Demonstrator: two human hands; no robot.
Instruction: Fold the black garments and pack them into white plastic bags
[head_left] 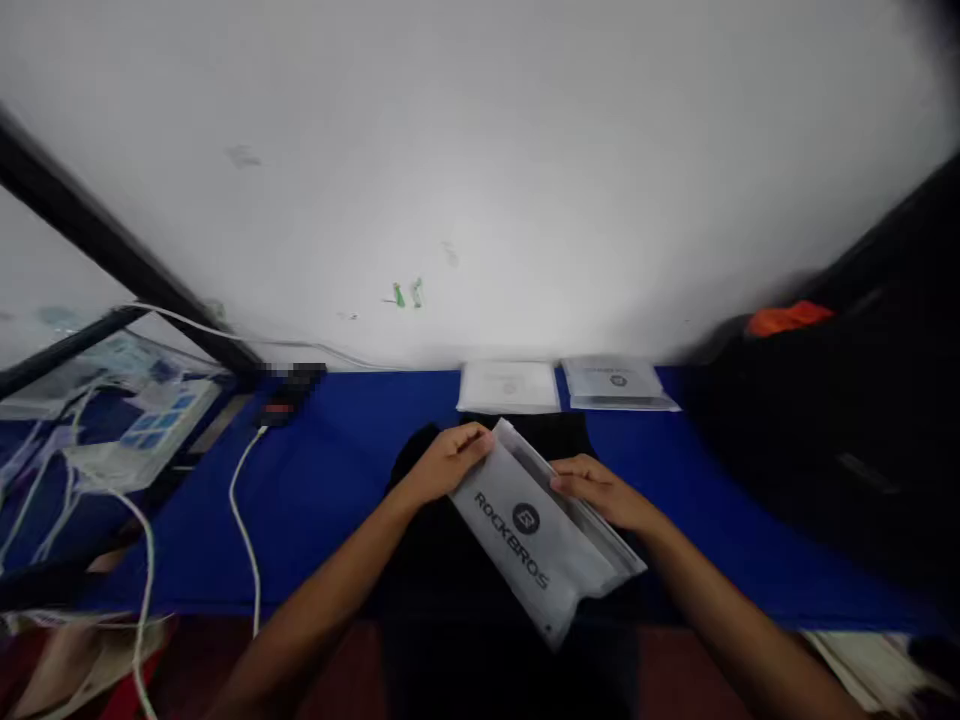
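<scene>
A frosted zip pouch (499,530) printed ROCKBROS is held up at a tilt in front of me. My left hand (452,462) pinches its upper left corner between thumb and fingers. Along the zip edge, my right hand (600,488) grips the pouch with thumb and bent fingers. The mouth looks slightly parted near the right hand; whether anything is inside I cannot tell. Beneath the pouch and my hands lies folded black fabric (525,428), partly hidden and hanging over the front edge of the blue table.
Two flat packs, a white pack (510,387) and a ROCKBROS pouch (616,382), lie by the wall on the blue tabletop (322,500). A dark device (289,395) with a white cable (238,490) is at left. A bulky black mass (810,440) with something orange (789,318) stands right.
</scene>
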